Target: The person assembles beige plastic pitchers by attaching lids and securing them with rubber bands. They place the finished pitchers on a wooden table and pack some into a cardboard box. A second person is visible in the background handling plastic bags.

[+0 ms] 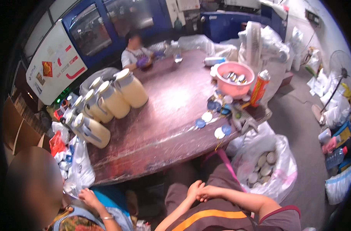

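Note:
Over my lap, my left hand (pixel 195 189) and my right hand (pixel 207 193) rest together with their fingers closed. They clasp each other, and no tool or part shows in them. Beyond them stands the dark reddish-brown table (pixel 156 158). Several round white and blue discs (pixel 207 116) lie near its right edge, some with thin strings. Beside them are grey work gloves (pixel 243 118). A pink basin (pixel 234 85) holds more small round pieces, next to an orange spray can (pixel 259 88).
Several cream jugs (pixel 131 90) with grey handles stand at the table's left. A clear plastic bag (pixel 281 165) of round discs sits by my right knee. Two people are near: one with purple gloves (pixel 142 62) across the table, another's hand (pixel 89 198) at left. A white fan (pixel 253 42) stands behind the basin.

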Available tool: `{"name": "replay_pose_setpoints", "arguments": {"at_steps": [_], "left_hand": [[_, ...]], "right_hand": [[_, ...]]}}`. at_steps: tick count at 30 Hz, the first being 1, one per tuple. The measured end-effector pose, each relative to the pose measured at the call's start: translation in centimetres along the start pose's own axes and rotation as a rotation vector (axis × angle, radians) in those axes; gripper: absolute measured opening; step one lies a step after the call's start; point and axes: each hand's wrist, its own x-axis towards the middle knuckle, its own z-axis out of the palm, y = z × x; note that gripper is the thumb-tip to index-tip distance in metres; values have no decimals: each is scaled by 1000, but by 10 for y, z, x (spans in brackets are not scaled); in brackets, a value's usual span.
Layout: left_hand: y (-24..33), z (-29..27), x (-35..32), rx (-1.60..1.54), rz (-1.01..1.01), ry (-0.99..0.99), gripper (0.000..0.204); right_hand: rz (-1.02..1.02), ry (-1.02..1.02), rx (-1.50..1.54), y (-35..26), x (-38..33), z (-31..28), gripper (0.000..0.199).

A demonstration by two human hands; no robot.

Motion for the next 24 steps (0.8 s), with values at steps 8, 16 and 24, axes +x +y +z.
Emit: {"name": "replay_pose_setpoints", "arguments": {"at_steps": [8, 16, 24], "left_hand": [[28, -16, -7, 99, -16, -4, 38], [42, -19, -10, 58, -16, -3, 31], [53, -23, -27, 144, 102, 81, 34]], "right_hand": [[16, 12, -17, -7, 0, 0, 27], [-50, 99, -188, 4, 7, -3, 23], [-292, 105, -695, 21, 3, 7, 25]]}}
